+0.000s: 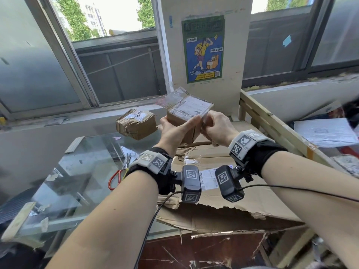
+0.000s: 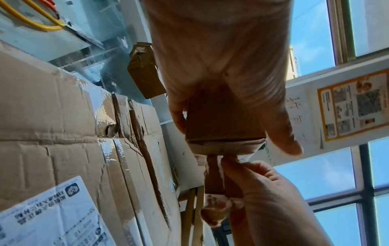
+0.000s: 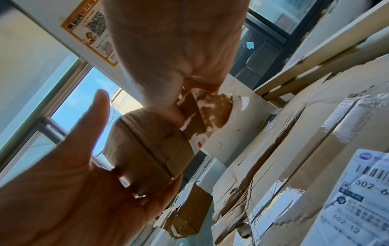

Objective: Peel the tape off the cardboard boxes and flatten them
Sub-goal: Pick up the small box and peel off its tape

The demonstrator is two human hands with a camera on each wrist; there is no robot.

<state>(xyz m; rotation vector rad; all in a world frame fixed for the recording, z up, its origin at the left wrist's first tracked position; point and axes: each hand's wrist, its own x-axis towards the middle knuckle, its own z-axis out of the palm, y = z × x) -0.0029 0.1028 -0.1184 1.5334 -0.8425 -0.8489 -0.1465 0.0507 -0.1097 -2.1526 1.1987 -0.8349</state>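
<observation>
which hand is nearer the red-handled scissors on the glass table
Left. The left hand, holding the small box, is up and right of the scissors; the right hand is farther right.

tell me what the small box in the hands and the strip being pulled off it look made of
Small box: brown cardboard, matte, creased edges, with a white paper label.
Strip: apparently clear plastic tape, glossy, with torn brown paper fibres stuck to it, pinched by the right hand.

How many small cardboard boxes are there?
2: one small box held up in the left hand, another crumpled box on the glass table. Others may be hidden.
</observation>
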